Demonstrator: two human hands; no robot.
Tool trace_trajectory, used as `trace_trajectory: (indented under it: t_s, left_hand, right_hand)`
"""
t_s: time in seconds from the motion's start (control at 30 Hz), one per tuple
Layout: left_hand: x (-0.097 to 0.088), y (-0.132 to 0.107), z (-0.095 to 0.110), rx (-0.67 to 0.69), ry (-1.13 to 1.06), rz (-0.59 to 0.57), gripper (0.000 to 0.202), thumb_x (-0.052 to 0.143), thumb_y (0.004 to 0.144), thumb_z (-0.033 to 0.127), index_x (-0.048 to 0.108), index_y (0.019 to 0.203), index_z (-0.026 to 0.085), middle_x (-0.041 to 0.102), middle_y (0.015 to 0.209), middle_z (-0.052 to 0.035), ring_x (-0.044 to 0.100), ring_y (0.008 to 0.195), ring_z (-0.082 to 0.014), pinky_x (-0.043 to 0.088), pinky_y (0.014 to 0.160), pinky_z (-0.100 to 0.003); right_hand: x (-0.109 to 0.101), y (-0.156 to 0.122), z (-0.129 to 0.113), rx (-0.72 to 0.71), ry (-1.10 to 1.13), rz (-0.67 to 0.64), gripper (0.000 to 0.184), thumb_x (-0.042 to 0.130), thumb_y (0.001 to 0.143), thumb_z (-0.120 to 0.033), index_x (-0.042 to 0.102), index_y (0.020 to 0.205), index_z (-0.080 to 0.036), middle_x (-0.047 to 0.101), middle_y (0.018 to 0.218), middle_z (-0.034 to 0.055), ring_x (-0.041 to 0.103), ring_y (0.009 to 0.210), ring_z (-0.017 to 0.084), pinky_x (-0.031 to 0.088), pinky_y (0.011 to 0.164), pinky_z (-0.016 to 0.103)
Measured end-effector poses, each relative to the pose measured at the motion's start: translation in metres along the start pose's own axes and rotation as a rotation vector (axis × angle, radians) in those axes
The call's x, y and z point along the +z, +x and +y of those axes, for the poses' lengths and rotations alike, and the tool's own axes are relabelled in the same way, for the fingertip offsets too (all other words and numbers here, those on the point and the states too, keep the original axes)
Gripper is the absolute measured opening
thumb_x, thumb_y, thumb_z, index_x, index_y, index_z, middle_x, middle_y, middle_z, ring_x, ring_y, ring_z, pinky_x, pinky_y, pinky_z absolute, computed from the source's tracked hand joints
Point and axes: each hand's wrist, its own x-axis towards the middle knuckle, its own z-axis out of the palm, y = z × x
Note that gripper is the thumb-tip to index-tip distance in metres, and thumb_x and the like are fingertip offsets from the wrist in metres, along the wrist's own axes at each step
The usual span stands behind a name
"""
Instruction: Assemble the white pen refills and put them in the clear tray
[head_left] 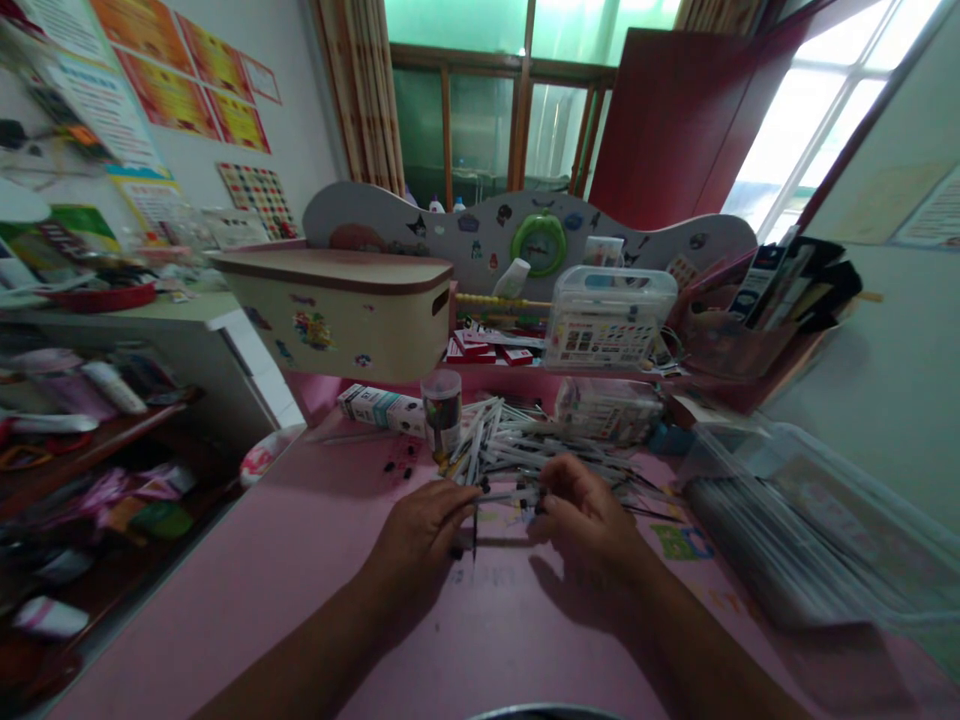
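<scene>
Over the pink desk, my left hand point(427, 525) pinches one end of a slim, pale pen-like stick point(504, 497), which points toward my right hand. My right hand point(589, 515) is closed at the other end, its thumb and fingertips on a small dark piece point(539, 503) that looks like a cap. A thin dark rod point(475, 535) stands out below my left fingertips; whether I hold it is unclear. Just beyond both hands lies a loose pile of slim white and grey sticks point(517, 445), resembling pen barrels. Several small black pieces point(407, 473) lie left of it.
A clear cup point(442, 405) and a printed box point(382, 408) stand behind my left hand. At right, a clear plastic bin point(810, 450) holds many slim sticks. A lidded cream box point(337, 320) and a clear case point(611, 325) sit on the raised shelf.
</scene>
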Motion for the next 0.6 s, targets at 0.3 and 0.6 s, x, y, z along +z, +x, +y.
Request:
trace_trajectory:
  t_s: [0.3,0.6]
  left_hand:
    - [-0.002,0.0,0.0,-0.008,-0.004,0.017,0.026,0.052,0.098,0.022,0.077,0.107,0.022,0.076,0.1,-0.0058,0.068,0.094,-0.0207,0.052,0.085,-0.033]
    - [-0.003,0.002,0.004,-0.011,-0.014,0.02,0.023,0.054,0.098,0.02,0.076,0.101,0.023,0.074,0.095,-0.0038,0.067,0.091,-0.0195,0.05,0.082,-0.032]
  right_hand:
    - [0.007,-0.005,-0.004,0.026,-0.029,0.115,0.024,0.059,0.089,-0.034,0.054,0.069,-0.021,0.045,0.063,-0.0007,0.046,0.06,0.014,0.037,0.053,0.026]
    - [0.017,-0.009,-0.008,0.119,0.235,0.021,0.017,0.062,0.088,-0.038,0.052,0.089,-0.025,0.047,0.071,-0.0049,0.044,0.056,0.01,0.037,0.05,0.022]
